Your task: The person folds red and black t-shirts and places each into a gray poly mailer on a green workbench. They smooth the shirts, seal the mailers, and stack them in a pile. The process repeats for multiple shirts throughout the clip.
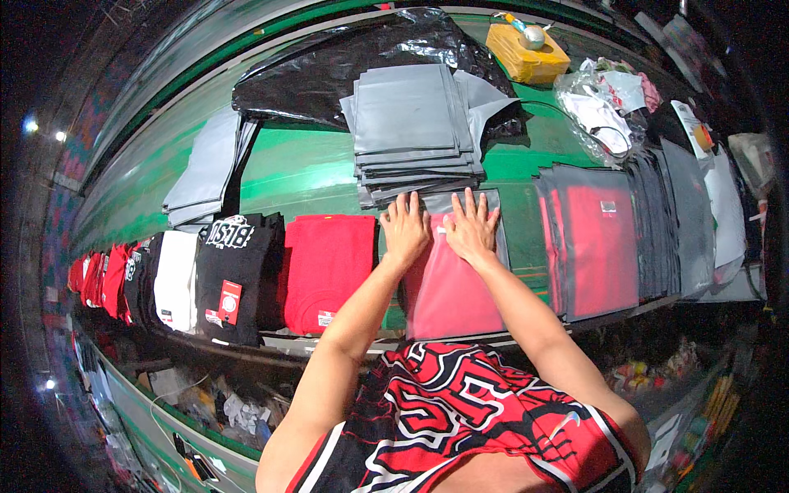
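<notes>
Directly before me lies a translucent plastic garment bag [455,296] with a folded red garment inside. My left hand [405,230] rests palm down on its upper left part, fingers spread. Across from it, my right hand [473,227] lies flat on the bag's upper right, fingers also apart. Just beyond my fingertips is a stack of grey plastic bags [404,117], its lower edges uneven. A pile of folded red garments [330,268] sits left of my left hand. To the right of my right hand, filled bags with red garments [601,246] lie overlapping.
Folded black [246,289] and white garments [175,271] continue leftward along the green table [283,166]. More grey bags [203,166] lie behind them. A black plastic sheet [308,80], a yellow taped block [527,55] and a clear bag of items [598,117] are at the back.
</notes>
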The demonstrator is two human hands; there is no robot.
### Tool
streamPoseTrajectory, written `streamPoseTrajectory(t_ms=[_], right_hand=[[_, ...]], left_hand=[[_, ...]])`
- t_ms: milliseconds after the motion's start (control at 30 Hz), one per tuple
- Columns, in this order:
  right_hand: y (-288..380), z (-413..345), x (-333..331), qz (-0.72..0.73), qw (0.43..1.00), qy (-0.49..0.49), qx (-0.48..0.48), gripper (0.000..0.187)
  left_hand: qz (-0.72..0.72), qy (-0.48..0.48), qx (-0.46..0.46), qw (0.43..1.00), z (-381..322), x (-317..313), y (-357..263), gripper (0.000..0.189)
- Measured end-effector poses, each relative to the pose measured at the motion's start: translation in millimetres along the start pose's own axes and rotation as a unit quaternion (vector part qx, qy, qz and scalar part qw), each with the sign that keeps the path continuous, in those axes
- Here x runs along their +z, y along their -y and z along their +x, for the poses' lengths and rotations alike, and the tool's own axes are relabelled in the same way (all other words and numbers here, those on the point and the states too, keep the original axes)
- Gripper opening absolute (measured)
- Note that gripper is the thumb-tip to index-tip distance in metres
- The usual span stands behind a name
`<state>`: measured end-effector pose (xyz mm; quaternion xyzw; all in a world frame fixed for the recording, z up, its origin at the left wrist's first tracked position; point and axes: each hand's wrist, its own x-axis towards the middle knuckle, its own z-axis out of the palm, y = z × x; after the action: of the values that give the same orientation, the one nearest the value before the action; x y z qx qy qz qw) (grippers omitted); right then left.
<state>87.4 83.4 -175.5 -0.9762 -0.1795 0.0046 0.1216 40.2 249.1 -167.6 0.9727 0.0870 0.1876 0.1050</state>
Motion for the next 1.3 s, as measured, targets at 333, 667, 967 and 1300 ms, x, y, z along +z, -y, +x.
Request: streamPoseTrajectory(t_ms=[333,667,967,1300], right_hand=[[1.6,-0.5,-4.8,-0.015,1.000,-0.003,0.006,0.067],[0.7,-1.2,-2.2,-0.012,1.000,-0.013,-0.001,0.066],[-2.2,-2.1,1.3,-0.015,1.000,-0.022,-0.008,0.065],[-8.2,-1.2,4.9,0.052,0.998,-0.022,-0.004,0.070]], left_hand=[[0.007,0.073,0.091,0.993,58.6,10.1,26.6,0.020],[-0.017,0.115,0.116,0.986,59.9,16.8,34.5,0.014],[0.086,0.042,0.191,0.977,56.3,-3.5,52.0,0.011],[-0.136,0.045,-0.036,0.989,23.8,-10.3,64.9,0.033]])
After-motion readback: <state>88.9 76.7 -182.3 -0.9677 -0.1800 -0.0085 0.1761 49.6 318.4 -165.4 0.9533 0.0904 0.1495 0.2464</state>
